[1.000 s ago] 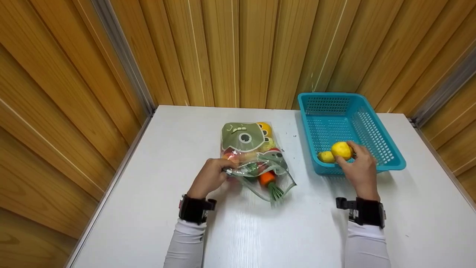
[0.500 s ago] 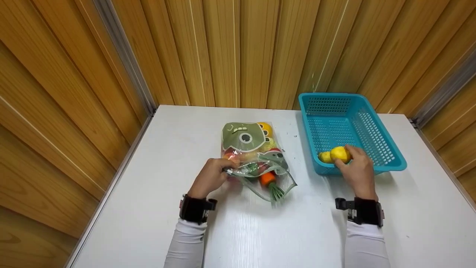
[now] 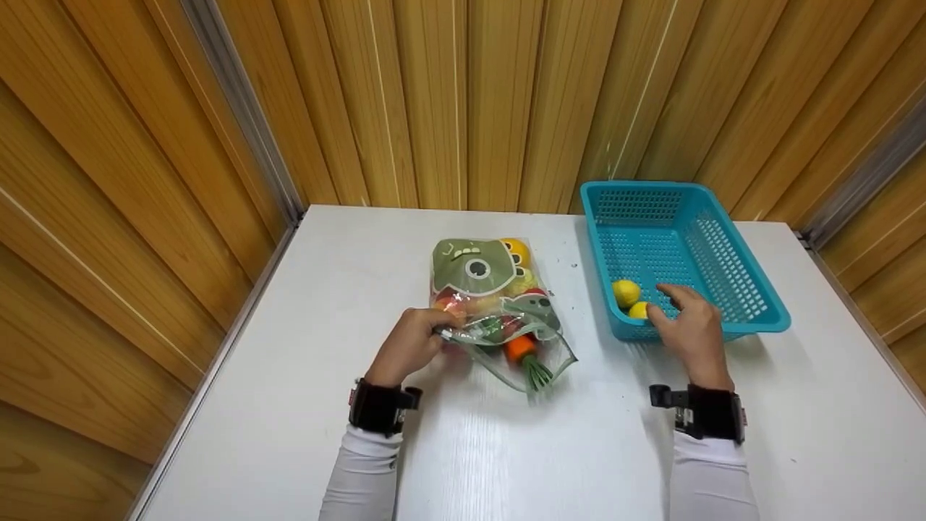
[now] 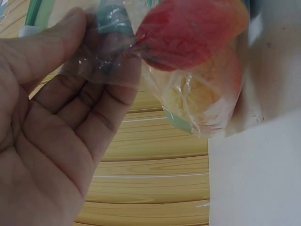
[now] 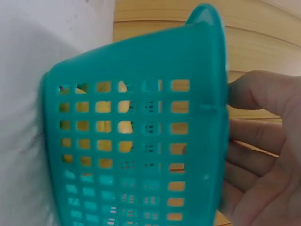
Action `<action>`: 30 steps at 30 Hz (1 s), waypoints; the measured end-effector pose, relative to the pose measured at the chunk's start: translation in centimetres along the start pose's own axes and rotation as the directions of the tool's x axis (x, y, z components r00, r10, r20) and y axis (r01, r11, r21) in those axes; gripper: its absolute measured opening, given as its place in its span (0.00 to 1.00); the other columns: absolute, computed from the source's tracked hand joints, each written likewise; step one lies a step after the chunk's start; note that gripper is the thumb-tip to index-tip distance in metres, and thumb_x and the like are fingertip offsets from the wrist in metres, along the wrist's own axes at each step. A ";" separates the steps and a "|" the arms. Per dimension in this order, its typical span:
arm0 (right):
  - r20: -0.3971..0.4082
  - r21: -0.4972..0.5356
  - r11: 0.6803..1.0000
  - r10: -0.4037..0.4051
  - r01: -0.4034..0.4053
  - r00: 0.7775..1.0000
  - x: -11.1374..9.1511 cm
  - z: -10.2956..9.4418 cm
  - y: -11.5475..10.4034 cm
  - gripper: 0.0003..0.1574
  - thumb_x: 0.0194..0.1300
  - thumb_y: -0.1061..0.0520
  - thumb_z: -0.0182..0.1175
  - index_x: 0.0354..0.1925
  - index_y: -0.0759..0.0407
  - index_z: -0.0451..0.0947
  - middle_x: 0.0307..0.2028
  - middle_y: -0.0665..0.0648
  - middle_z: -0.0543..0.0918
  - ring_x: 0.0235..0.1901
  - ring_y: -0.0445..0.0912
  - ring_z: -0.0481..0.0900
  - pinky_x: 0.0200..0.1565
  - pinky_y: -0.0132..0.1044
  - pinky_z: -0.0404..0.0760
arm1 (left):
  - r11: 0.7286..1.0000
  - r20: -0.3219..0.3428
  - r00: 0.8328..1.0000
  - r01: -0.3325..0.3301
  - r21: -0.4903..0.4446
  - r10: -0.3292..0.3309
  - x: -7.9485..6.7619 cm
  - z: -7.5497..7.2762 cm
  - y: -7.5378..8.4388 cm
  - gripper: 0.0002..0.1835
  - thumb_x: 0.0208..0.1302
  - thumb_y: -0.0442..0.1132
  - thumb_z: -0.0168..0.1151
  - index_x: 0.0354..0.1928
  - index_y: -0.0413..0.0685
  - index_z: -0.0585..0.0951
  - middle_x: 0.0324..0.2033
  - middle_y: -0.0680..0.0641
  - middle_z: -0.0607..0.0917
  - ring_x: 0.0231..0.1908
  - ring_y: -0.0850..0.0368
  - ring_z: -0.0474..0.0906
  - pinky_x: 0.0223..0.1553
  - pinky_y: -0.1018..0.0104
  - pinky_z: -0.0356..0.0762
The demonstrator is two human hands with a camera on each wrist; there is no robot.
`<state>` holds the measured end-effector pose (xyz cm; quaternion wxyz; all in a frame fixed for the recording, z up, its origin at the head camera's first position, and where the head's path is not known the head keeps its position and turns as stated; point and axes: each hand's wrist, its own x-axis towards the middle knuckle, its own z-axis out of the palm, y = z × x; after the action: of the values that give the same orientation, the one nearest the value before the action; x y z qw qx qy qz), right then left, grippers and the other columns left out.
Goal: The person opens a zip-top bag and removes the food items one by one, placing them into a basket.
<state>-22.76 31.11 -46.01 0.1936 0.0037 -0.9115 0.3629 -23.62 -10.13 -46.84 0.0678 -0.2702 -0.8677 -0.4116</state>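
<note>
My left hand (image 3: 409, 344) pinches the opening edge of a clear plastic bag (image 3: 469, 269) printed with green cartoon faces. Through the plastic show a carrot (image 3: 519, 348) with green leaves and several other fruits and vegetables. In the left wrist view, thumb and fingers have the film between them, beside a red and yellow fruit (image 4: 190, 37). My right hand (image 3: 696, 334) hovers at the near rim of a blue basket (image 3: 768, 310), fingers spread and holding nothing. Inside the basket's near left corner lie two lemons, one lemon (image 3: 626, 293) behind the other lemon (image 3: 638, 310).
The white table (image 3: 275, 362) carries the bag at its middle and the basket at its back right. Wood-patterned walls (image 3: 499, 101) close off the back and both sides. In the right wrist view, the basket's perforated wall (image 5: 141, 127) stands before the fingers.
My right hand has lowered a lemon into the basket and let it go, and its fingers have spread. The left hand and the bag have stayed put.
</note>
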 end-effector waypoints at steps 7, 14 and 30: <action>-0.094 0.142 0.961 -0.227 0.239 0.969 -0.9 0.5 -3.7 0.22 0.62 0.72 0.66 0.56 0.71 0.83 0.53 0.68 0.85 0.50 0.62 0.85 0.51 0.14 0.72 | 1.000 -0.005 1.000 -0.014 0.004 0.014 0.0 0.0 -0.1 0.25 0.45 0.13 0.52 0.37 0.42 0.90 0.37 0.46 0.90 0.39 0.54 0.84 0.44 0.57 0.83; -0.044 0.141 0.862 -0.486 0.487 0.873 -2.1 1.3 -7.0 0.23 0.56 0.74 0.70 0.52 0.67 0.85 0.47 0.61 0.88 0.43 0.49 0.86 0.51 0.16 0.74 | 1.000 -0.016 1.000 -0.022 0.019 0.022 0.0 0.1 -0.1 0.25 0.44 0.14 0.52 0.36 0.43 0.90 0.36 0.48 0.90 0.37 0.55 0.82 0.43 0.58 0.82; 0.408 0.270 0.797 -0.603 0.540 0.686 -3.6 4.7 -9.6 0.08 0.66 0.65 0.66 0.43 0.61 0.88 0.39 0.55 0.89 0.38 0.48 0.86 0.42 0.45 0.87 | 1.000 -0.020 0.999 -0.027 0.016 0.028 0.0 0.1 -0.2 0.23 0.46 0.14 0.54 0.37 0.42 0.90 0.36 0.47 0.90 0.37 0.54 0.83 0.42 0.57 0.82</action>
<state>-19.69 20.41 -44.07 0.0673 0.3890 -0.8576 0.3296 -23.69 -10.18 -47.05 0.0844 -0.2774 -0.8663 -0.4067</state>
